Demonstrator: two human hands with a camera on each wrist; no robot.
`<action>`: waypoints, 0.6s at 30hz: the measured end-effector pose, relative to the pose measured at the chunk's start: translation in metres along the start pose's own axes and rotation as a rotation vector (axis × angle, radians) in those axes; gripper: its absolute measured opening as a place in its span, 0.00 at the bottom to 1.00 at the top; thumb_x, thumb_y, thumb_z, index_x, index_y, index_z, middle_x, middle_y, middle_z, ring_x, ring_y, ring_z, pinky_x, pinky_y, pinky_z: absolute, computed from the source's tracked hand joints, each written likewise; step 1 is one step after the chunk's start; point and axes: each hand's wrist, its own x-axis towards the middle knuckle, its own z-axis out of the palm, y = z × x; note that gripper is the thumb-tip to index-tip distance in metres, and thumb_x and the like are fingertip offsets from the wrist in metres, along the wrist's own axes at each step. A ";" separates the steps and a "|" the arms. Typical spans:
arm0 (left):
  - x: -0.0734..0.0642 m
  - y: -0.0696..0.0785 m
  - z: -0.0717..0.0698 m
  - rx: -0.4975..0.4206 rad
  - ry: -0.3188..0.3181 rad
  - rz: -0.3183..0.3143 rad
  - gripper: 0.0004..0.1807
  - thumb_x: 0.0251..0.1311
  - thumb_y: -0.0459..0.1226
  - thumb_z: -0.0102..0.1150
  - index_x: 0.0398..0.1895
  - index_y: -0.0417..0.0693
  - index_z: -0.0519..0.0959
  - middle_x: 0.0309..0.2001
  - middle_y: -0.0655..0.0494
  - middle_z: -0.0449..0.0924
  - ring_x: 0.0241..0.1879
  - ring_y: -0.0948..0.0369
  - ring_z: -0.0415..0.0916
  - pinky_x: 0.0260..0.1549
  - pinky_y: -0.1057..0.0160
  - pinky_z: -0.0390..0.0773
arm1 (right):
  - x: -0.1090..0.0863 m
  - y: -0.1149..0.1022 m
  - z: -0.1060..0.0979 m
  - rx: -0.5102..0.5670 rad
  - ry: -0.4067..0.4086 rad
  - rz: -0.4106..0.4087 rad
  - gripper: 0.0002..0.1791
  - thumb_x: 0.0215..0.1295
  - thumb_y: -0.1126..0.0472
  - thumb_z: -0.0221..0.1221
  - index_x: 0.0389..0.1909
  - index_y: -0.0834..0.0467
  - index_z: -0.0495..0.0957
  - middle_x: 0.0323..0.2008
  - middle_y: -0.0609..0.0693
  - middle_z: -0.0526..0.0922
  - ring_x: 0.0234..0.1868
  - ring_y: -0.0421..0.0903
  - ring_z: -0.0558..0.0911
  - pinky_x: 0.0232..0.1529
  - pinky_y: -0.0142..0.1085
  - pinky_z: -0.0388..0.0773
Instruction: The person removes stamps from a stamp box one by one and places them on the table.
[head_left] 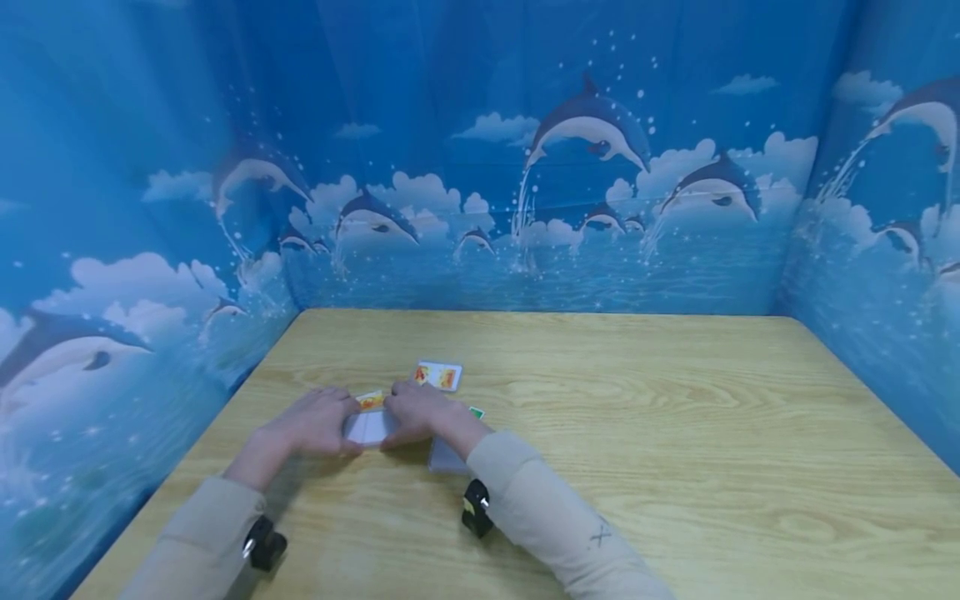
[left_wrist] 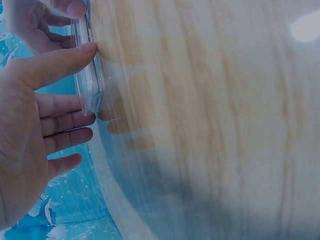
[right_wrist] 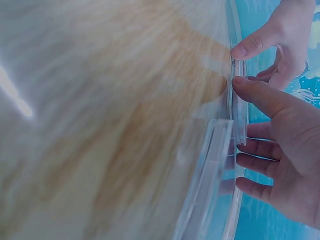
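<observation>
A flat, clear plastic case (head_left: 366, 430) lies low over the table at the left, a strip with an orange picture (head_left: 370, 402) at its far end. My left hand (head_left: 318, 422) grips its left side, the thumb on the near edge and fingers along the side. From the right, my right hand (head_left: 422, 408) grips the same case, thumb near the other thumb. Both wrist views show the case (left_wrist: 90, 82) edge-on between thumbs and fingers. Beside the right hand, a second clear case (right_wrist: 205, 185) rests on the table, partly covered by the right forearm in the head view.
Behind the right hand lies another flat piece with orange pictures (head_left: 447, 377). A small green-marked corner (head_left: 477, 412) peeks out past the right wrist. The wooden table (head_left: 637, 433) reaches blue dolphin-print curtains (head_left: 450, 267) at the back and sides.
</observation>
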 end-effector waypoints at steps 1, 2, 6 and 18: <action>0.000 0.000 0.000 0.003 0.005 0.004 0.30 0.44 0.52 0.67 0.46 0.41 0.78 0.45 0.48 0.76 0.47 0.50 0.71 0.49 0.47 0.68 | 0.000 0.000 0.000 0.001 -0.001 0.002 0.31 0.51 0.37 0.62 0.52 0.52 0.75 0.46 0.45 0.72 0.38 0.39 0.71 0.37 0.29 0.70; 0.000 -0.001 0.001 0.006 0.008 0.004 0.30 0.44 0.53 0.67 0.45 0.41 0.78 0.45 0.48 0.76 0.47 0.50 0.71 0.48 0.47 0.68 | 0.000 0.000 0.000 0.004 -0.002 0.005 0.31 0.51 0.37 0.62 0.52 0.51 0.75 0.46 0.45 0.72 0.39 0.39 0.71 0.37 0.30 0.70; 0.001 -0.002 0.002 0.006 0.006 0.001 0.29 0.43 0.53 0.67 0.44 0.43 0.79 0.43 0.50 0.76 0.45 0.52 0.71 0.47 0.49 0.69 | 0.000 -0.001 0.000 0.009 -0.005 0.015 0.31 0.51 0.37 0.62 0.52 0.51 0.75 0.46 0.45 0.72 0.38 0.39 0.71 0.36 0.30 0.70; 0.000 0.002 -0.002 -0.022 0.012 0.016 0.22 0.39 0.49 0.69 0.35 0.45 0.80 0.34 0.55 0.74 0.32 0.59 0.69 0.34 0.57 0.71 | -0.002 -0.005 0.000 -0.058 -0.013 0.007 0.28 0.53 0.37 0.61 0.49 0.52 0.77 0.46 0.47 0.73 0.39 0.40 0.72 0.39 0.31 0.71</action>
